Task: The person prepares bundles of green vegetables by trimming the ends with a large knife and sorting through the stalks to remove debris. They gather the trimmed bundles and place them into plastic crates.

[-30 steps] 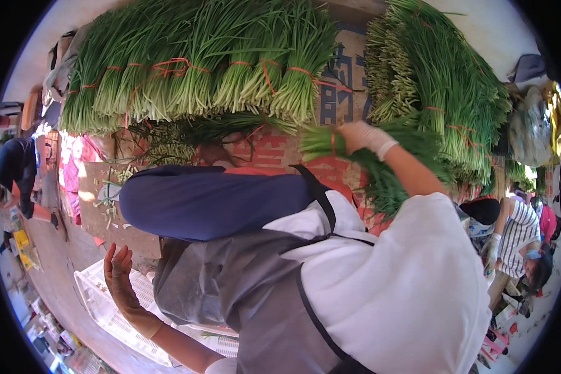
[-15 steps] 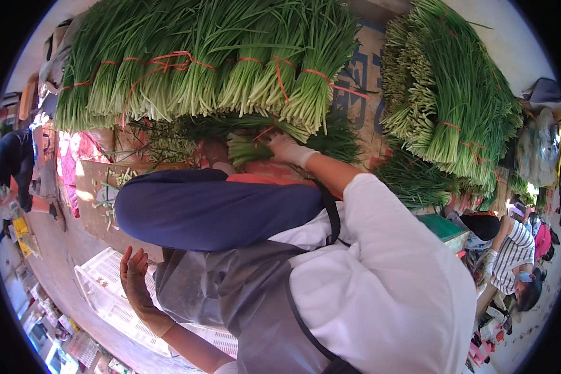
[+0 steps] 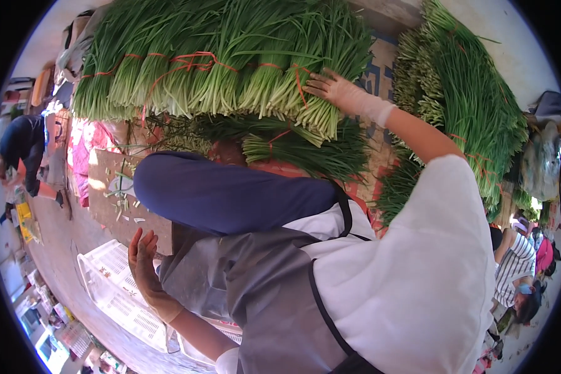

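Note:
My right hand (image 3: 346, 96), in a thin pale glove, rests with fingers stretched out on the rightmost bundle (image 3: 321, 115) of a row of long green chives, or a similar leafy green, tied with red bands. Below that row, a separate tied bundle (image 3: 305, 149) lies on its side, its pale stem ends toward the left. At the lower left, my left hand (image 3: 148, 274), also gloved, is held up with fingers apart and nothing in it. It is beside my grey apron (image 3: 206, 268), above a white plastic crate (image 3: 109, 271).
Another tall pile of tied greens (image 3: 467, 106) stands at the right. Loose stem trimmings (image 3: 128, 202) lie on a brown board left of my knee (image 3: 230, 193). One person (image 3: 25, 153) bends over at the far left; another in a striped top (image 3: 514, 262) is at the right.
My right hand has let go of the lower bundle and moved up and right onto the row's end. The lower bundle stays lying there. My left hand remains raised and open.

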